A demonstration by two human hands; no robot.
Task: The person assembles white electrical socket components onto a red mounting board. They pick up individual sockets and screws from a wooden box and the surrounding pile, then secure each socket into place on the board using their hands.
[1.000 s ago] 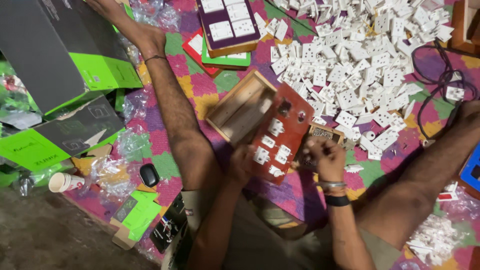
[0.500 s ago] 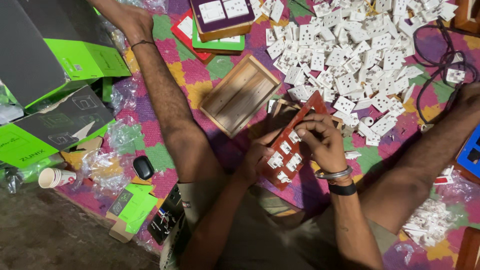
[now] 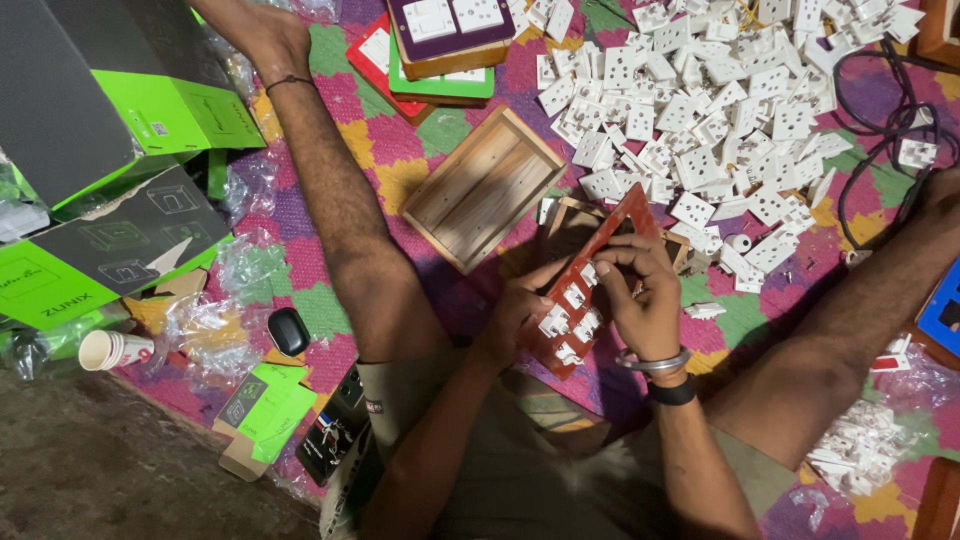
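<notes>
The person sits on a woven mat [image 3: 420, 150] of pink, yellow and green patches, and both hands meet at the centre over a reddish-brown wooden switch plate [image 3: 590, 290] fitted with white plastic switches. The plate is tilted, its long axis running from about one o'clock down to seven o'clock. The left hand [image 3: 520, 305] grips the plate's lower left edge, fingers curled under it. The right hand [image 3: 640, 295] is closed around the plate's right side, fingertips pinched on a white switch near the middle; a metal bangle and a black band circle that wrist.

Just behind the plate, at eleven o'clock, lies an open shallow wooden box [image 3: 485, 185] with plain planked boards inside, and a second wooden frame [image 3: 565, 225] sits partly under the plate. From twelve to two o'clock the mat is crowded with a loose heap of white plastic sockets and switches [image 3: 720, 110], smooth and square, leaving little bare room there. A black cable [image 3: 880, 130] loops at two o'clock. At twelve o'clock stand stacked boards in purple, green and red [image 3: 440, 50].

Bare legs stretch out on either side, hemming in the work. At nine o'clock green and grey cardboard cartons [image 3: 120, 130] press close, with crinkled clear plastic wrap [image 3: 215, 310], a small black oval case [image 3: 288, 332] and a paper cup [image 3: 110, 350] at eight o'clock, near the mat's edge and the bare floor [image 3: 120, 460].
</notes>
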